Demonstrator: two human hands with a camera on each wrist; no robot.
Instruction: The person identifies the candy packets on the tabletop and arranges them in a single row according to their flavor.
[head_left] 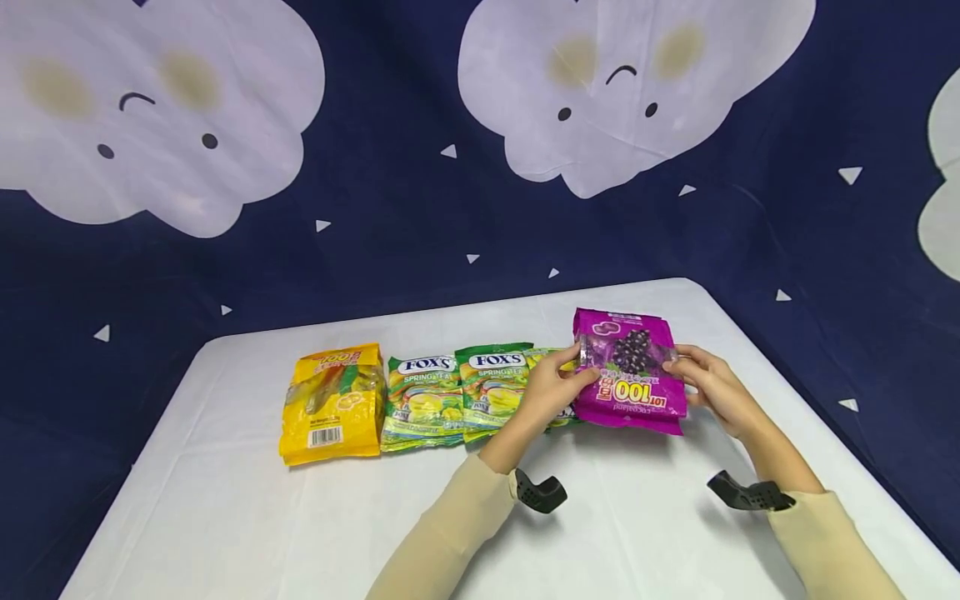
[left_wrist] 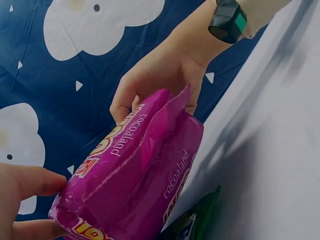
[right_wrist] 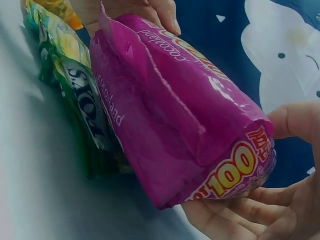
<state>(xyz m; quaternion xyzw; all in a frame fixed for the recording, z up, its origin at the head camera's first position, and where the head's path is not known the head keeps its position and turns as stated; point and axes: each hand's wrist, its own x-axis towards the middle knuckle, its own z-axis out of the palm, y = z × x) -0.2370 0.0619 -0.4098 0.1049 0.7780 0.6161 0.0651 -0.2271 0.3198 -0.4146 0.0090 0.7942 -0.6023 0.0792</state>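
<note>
Both hands grip a purple Cocoaland Lot 100 candy bag [head_left: 633,367], held up off the table by its two sides. Black grapes are printed on its front, and its lettering appears upside down in the head view. My left hand [head_left: 551,385] pinches the left side, thumb on the front. On the opposite side, my right hand [head_left: 716,390] has its thumb on the front and its other fingers around the edge and underneath. The right wrist view shows the bag's sealed end seam [right_wrist: 160,95]. Partly hidden behind the left hand and purple bag lies a green-yellow packet [head_left: 536,357].
Left of the hands, two green Fox's Spring Tea packets [head_left: 495,387] lie in a row with a yellow Lot 100 candy bag [head_left: 333,408] at the far left. All lie on a white-covered table [head_left: 262,525]. A dark blue cloud-patterned cloth [head_left: 390,250] hangs behind.
</note>
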